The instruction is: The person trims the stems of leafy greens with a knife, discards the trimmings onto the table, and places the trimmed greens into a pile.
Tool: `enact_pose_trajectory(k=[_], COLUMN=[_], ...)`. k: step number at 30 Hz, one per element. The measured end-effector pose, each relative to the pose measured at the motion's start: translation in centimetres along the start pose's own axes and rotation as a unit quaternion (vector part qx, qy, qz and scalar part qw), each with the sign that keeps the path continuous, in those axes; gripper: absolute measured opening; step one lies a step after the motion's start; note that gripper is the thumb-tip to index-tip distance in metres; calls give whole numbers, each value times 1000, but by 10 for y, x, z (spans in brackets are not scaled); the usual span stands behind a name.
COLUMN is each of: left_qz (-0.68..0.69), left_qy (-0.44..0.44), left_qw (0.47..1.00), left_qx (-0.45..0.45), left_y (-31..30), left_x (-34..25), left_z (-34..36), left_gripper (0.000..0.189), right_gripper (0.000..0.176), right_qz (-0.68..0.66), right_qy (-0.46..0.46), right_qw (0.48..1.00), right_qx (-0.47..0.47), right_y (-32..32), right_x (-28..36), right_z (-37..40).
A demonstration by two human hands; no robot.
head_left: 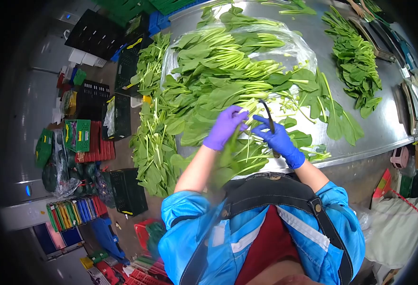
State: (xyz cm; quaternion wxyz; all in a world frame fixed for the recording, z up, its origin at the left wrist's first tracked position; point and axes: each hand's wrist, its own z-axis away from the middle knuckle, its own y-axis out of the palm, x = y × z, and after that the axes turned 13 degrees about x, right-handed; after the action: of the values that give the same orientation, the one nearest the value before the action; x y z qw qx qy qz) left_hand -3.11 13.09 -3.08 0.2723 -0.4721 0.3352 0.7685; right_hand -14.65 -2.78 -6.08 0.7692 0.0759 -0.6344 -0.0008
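My left hand point(225, 127), in a purple glove, is pinched on leafy green stems, and their leaves hang blurred below it. To its right, my right hand point(279, 141), in a blue glove, grips a dark curved tool point(268, 113); its thumb and forefinger reach toward the left hand, apart from it. Beyond both hands, a large pile of leafy greens point(213, 57) lies with its pale stems mostly pointing right, partly on clear plastic point(300, 47). Cut stem pieces and loose leaves point(308, 80) are scattered to the right of the hands.
The metal table point(361, 137) has its near edge just in front of my body. A row of greens point(356, 61) lies at the right, near another person's hand point(357, 8) at the top. More greens point(154, 147) line the left side, beside dark crates point(118, 116).
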Motion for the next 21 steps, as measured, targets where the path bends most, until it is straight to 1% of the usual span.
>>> enact_pose_trajectory(k=[1,2,3,4,5,6,7,8,9,10,11,12,13,14,15,16,18,19,20,21], left_qz=[-99,-197,-374,-375,-485,-585,-620,-653,-698,-698,-710,-720,-720,-707,-694,-695,-549,-491,-491,-460], left_qy=[-43,-85,-66,-65,29,123,93,62,-2,1,33,65,65,62,59,59,76,57,55,64], left_qw=[994,974,921,921,870,799,775,750,711,711,696,680,681,698,715,713,832,869,869,886], left_qx=[-36,-72,-88,-89,-82,-73,-79,-84,-88,-86,-103,-120,-120,-93,-67,-68,-13,-13,-11,3], left_y=[-12,-20,-20,-21,-23,-21,-14,-6,1,2,4,5,2,-3,-9,-9,-5,-5,-4,-2], left_x=[0,2,4,23,57,84,99,110,113,115,117,118,123,128,129,118,96,88,81,71], left_z=[-5,-9,-11,-18,-30,-44,-59,-72,-83,-86,-88,-89,-89,-87,-84,-75,-51,-45,-37,-29], left_gripper=[27,28,29,29,29,28,28,29,31,31,20,13,13,14,16,16,41,41,41,40], right_gripper=[42,38,36,35,35,34,33,33,33,33,32,32,31,30,30,30,31,31,31,31], right_qz=[9,16,-3,-22,-21,-4,13,13,34,56,62,64,41,17,2,1,128,127,270,408], right_qy=[13,16,32,48,47,80,112,109,102,94,112,112,80,48,67,65,39,40,18,-5], right_qw=[1000,999,996,993,993,992,989,989,991,991,989,989,992,994,992,992,985,985,958,909], right_qx=[-24,-49,-77,-105,-106,-100,-95,-98,-86,-74,-73,-75,-88,-101,-106,-105,-106,-107,-95,-81], right_y=[-9,-20,-29,-36,-41,-45,-47,-48,-47,-47,-50,-52,-53,-56,-59,-62,-66,-64,-61,-57], right_x=[-5,-9,-17,-26,-29,-30,-32,-36,-39,-42,-43,-51,-63,-75,-80,-81,-81,-77,-73,-66], right_z=[-1,1,1,0,1,3,4,4,5,8,12,14,14,15,17,18,24,25,27,26])
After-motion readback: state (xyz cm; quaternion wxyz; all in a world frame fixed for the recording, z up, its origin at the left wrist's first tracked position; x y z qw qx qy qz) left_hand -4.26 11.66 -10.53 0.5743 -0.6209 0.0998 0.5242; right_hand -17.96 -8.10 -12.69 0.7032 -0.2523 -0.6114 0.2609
